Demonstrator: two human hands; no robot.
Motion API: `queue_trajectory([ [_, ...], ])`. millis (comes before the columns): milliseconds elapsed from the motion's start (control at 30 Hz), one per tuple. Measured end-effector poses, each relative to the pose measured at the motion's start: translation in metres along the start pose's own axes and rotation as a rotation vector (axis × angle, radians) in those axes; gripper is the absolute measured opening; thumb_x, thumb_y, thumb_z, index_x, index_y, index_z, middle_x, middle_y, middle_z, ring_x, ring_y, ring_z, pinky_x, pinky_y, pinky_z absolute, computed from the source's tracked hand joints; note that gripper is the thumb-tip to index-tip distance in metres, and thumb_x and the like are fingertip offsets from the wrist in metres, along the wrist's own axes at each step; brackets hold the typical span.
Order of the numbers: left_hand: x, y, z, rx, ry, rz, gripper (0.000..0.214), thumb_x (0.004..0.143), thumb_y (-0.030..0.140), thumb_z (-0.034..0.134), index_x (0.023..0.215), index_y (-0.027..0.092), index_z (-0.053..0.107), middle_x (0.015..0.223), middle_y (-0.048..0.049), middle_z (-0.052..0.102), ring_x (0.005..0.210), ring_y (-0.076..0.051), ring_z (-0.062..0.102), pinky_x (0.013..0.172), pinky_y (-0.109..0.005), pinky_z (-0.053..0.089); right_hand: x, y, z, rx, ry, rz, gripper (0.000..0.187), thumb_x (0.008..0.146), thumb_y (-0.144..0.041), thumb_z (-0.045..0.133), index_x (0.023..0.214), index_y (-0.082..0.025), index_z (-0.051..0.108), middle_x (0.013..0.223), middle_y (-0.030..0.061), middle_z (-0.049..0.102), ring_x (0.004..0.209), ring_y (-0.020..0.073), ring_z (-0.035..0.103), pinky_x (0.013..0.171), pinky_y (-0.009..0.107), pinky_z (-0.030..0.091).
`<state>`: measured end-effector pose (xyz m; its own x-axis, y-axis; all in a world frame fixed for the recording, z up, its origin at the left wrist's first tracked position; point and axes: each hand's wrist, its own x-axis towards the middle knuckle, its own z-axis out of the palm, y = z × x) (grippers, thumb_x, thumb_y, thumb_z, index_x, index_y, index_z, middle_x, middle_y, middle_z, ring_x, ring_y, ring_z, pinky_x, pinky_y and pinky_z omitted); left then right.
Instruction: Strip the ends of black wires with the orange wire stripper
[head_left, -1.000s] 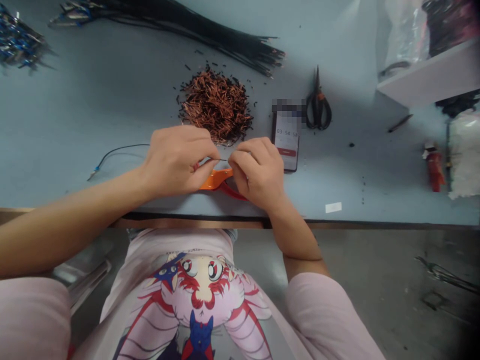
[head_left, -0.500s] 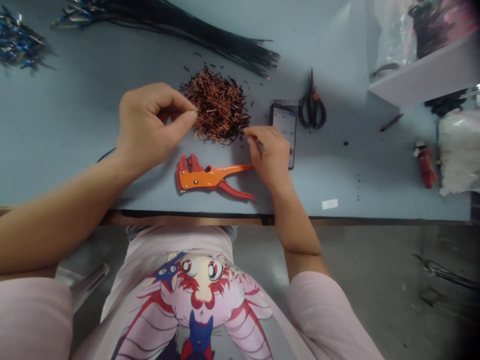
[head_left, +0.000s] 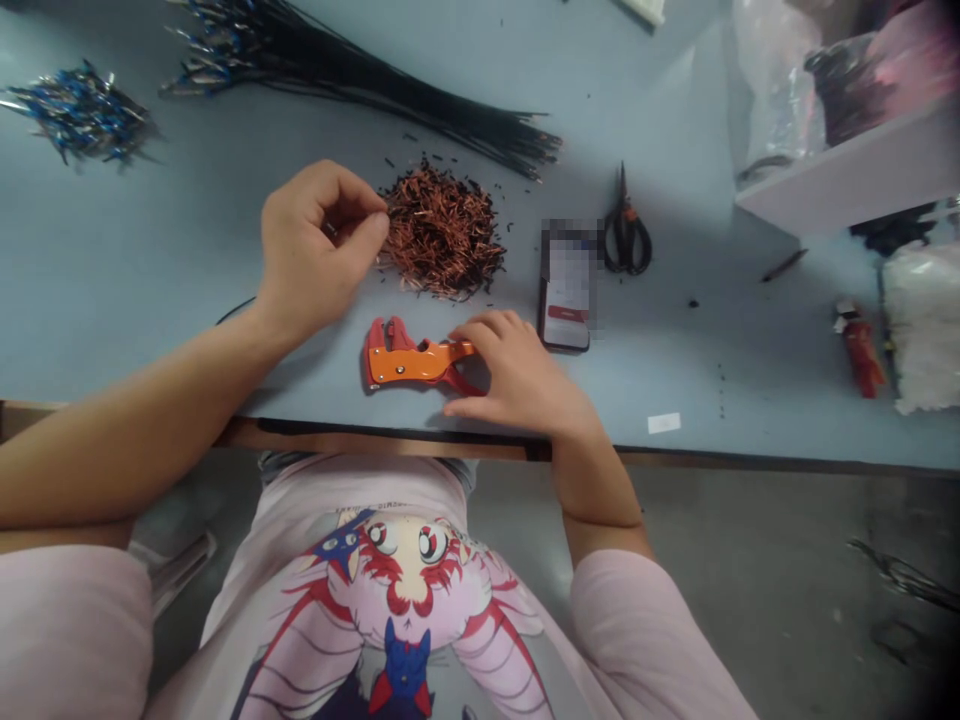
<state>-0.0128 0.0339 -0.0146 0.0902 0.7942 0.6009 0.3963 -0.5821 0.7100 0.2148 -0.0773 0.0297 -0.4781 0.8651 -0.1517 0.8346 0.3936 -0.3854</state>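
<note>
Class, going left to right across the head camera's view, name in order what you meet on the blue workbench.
Blue-tipped black wire bunch, bare left hand, brown copper wire clippings, black smartphone, black-handled scissors, white fluffy bundle

The person's wearing a pale pink tee (head_left: 375,490) w/ big anime print (head_left: 397,580). Loose sleeves (head_left: 645,630) are stopping near the elbows.

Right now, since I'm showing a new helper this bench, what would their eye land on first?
The orange wire stripper stands out most, near the bench's front edge with the right hand around its handles. Just above it lies a heap of copper scraps, with the left hand pinched at its left side. Behind the heap, a long bundle of black wires fans across the bench.
</note>
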Motion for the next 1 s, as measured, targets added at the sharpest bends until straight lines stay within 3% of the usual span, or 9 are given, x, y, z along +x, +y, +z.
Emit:
queue_trajectory([
  [67, 0.0, 0.0, -0.001, 0.001, 0.006, -0.041, 0.013, 0.087, 0.017, 0.074, 0.08, 0.016, 0.063, 0.073, 0.0079, 0.057, 0.064, -0.001, 0.046, 0.055, -0.022, 0.035, 0.001, -0.005, 0.004, -0.062, -0.042, 0.026, 0.073, 0.07, -0.052, 0.085, 0.128, -0.014, 0.06, 0.123, 0.0175, 0.061, 0.111, 0.0357, 0.054, 0.094, 0.051, 0.045],
  [267, 0.003, 0.004, -0.008, 0.016, -0.012, -0.024, 0.009, 0.096, 0.016, 0.066, 0.087, 0.015, 0.061, 0.079, 0.009, 0.057, 0.069, 0.001, 0.047, 0.059, -0.019, 0.039, 0.005, -0.003, 0.005, 0.006, 0.048, 0.032, 0.036, 0.082, -0.033, 0.069, 0.113, -0.015, 0.066, 0.114, 0.015, 0.065, 0.106, 0.0319, 0.057, 0.093, 0.047, 0.046],
  [400, 0.005, 0.021, -0.01, -0.201, 0.096, -0.197, 0.01, 0.089, 0.015, 0.071, 0.082, 0.015, 0.063, 0.074, 0.0058, 0.057, 0.07, -0.004, 0.05, 0.065, -0.021, 0.041, 0.0, 0.009, -0.007, 0.318, 0.293, 0.082, 0.038, 0.083, -0.031, 0.062, 0.117, -0.015, 0.064, 0.116, 0.0142, 0.067, 0.107, 0.0285, 0.062, 0.096, 0.045, 0.049],
  [500, 0.001, 0.037, -0.008, -0.409, 0.061, -0.298, 0.012, 0.086, 0.021, 0.075, 0.081, 0.017, 0.065, 0.071, 0.0037, 0.056, 0.071, -0.007, 0.052, 0.068, -0.024, 0.041, -0.002, 0.015, -0.013, 0.719, 0.35, 0.203, 0.039, 0.09, -0.038, 0.056, 0.123, -0.018, 0.062, 0.117, 0.0108, 0.069, 0.107, 0.0275, 0.065, 0.096, 0.046, 0.051],
  [600, -0.008, 0.048, -0.003, -0.619, -0.053, -0.374, 0.018, 0.083, 0.029, 0.079, 0.078, 0.017, 0.066, 0.069, 0.003, 0.058, 0.065, -0.008, 0.051, 0.064, -0.026, 0.041, 0.002, 0.012, -0.01, 1.236, 0.259, 0.276, 0.041, 0.089, -0.048, 0.051, 0.117, -0.022, 0.063, 0.113, 0.0094, 0.07, 0.101, 0.0286, 0.068, 0.086, 0.047, 0.057],
  [700, -0.017, 0.054, 0.002, -0.768, -0.215, -0.586, 0.019, 0.078, 0.03, 0.08, 0.076, 0.017, 0.066, 0.066, 0.0031, 0.059, 0.058, -0.008, 0.049, 0.057, -0.025, 0.039, 0.008, 0.005, -0.002, 1.586, 0.076, 0.332, 0.04, 0.082, -0.052, 0.055, 0.104, -0.019, 0.064, 0.102, 0.0108, 0.072, 0.091, 0.0286, 0.071, 0.078, 0.047, 0.061],
  [833, -0.022, 0.057, 0.005, -0.867, -0.345, -0.858, 0.019, 0.071, 0.027, 0.079, 0.071, 0.017, 0.064, 0.064, 0.003, 0.057, 0.054, -0.007, 0.045, 0.051, -0.023, 0.034, 0.01, 0.0, 0.006, 1.826, -0.121, 0.246, 0.035, 0.084, -0.047, 0.065, 0.098, -0.015, 0.065, 0.092, 0.0091, 0.073, 0.078, 0.0218, 0.071, 0.073, 0.042, 0.063],
  [933, -0.022, 0.058, 0.006, -0.918, -0.422, -0.913, 0.018, 0.069, 0.026, 0.08, 0.068, 0.017, 0.064, 0.064, 0.0027, 0.057, 0.052, -0.007, 0.045, 0.05, -0.023, 0.034, 0.009, 0.001, 0.009, 1.96, -0.222, 0.189, 0.036, 0.085, -0.046, 0.068, 0.101, -0.014, 0.067, 0.089, 0.0068, 0.072, 0.074, 0.0186, 0.07, 0.071, 0.038, 0.063],
  [1000, -0.023, 0.058, 0.007, -0.939, -0.457, -0.888, 0.015, 0.068, 0.025, 0.08, 0.074, 0.017, 0.068, 0.07, 0.0012, 0.064, 0.058, -0.01, 0.053, 0.055, -0.025, 0.042, 0.008, 0.003, 0.011, 2.01, -0.275, 0.172, 0.039, 0.086, -0.047, 0.069, 0.104, -0.013, 0.067, 0.09, 0.0061, 0.072, 0.074, 0.0183, 0.071, 0.072, 0.038, 0.063],
])
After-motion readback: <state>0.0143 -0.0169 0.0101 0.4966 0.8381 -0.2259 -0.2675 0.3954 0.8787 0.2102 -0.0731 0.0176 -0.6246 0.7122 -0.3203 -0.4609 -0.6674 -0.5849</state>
